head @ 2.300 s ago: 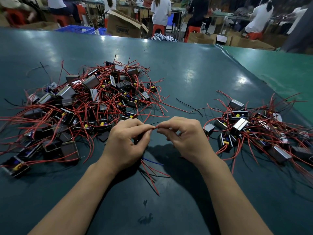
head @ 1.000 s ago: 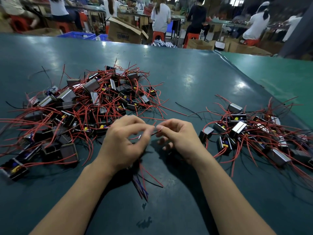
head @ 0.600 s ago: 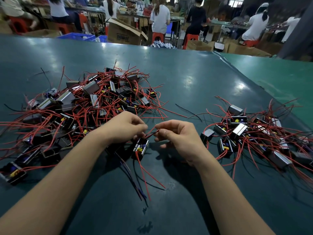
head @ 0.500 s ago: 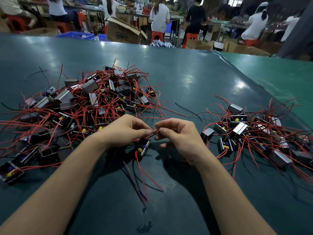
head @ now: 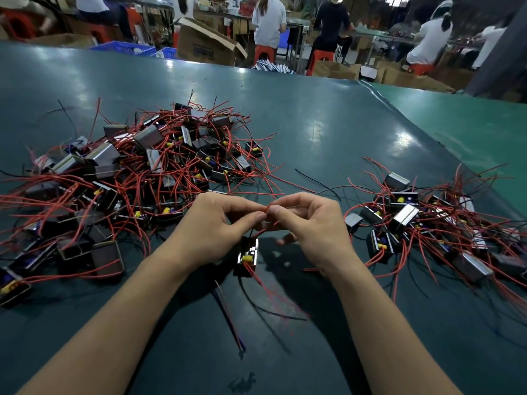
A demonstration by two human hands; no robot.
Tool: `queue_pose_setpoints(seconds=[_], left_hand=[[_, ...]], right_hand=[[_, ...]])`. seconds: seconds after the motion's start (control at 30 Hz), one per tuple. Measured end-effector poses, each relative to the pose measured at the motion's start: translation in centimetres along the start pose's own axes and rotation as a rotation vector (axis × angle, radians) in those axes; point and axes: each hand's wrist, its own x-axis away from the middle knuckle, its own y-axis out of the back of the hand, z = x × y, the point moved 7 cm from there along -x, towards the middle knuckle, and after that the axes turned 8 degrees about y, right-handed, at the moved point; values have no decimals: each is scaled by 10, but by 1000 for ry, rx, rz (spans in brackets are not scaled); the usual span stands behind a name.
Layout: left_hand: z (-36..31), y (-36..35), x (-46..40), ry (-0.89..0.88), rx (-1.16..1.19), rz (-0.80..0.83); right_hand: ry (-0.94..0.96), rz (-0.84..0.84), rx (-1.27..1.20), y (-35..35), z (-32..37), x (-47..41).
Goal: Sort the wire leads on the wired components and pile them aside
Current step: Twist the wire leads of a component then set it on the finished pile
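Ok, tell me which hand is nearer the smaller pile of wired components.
Right. The right hand sits just beside the smaller pile, on its left edge. The left hand is farther off, beyond the right hand, next to the big pile.

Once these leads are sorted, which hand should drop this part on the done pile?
Probably the right hand. The smaller pile lies just beside it, while the left hand borders the big tangled pile. Both pinch the red lead above the hanging part.

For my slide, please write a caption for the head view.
Both hands, left hand and right hand, pinch a red lead above one wired component, between two piles.
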Motion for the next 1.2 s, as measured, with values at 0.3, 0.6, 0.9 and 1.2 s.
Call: queue_pose_setpoints(seconds=[0.3,0.6,0.9,1.2], left_hand=[[7,-3,-1,58,-16,-85],[7,0,-2,57,-3,-111],[3,-3,-1,6,-34,-89],[-2,0,0,9,11,-94]], right_hand=[[-81,-63,173,9,-10,2],[-47,59,134,1,-1,6],[-5,27,153,3,3,7],[54,-85,169,7,9,7]])
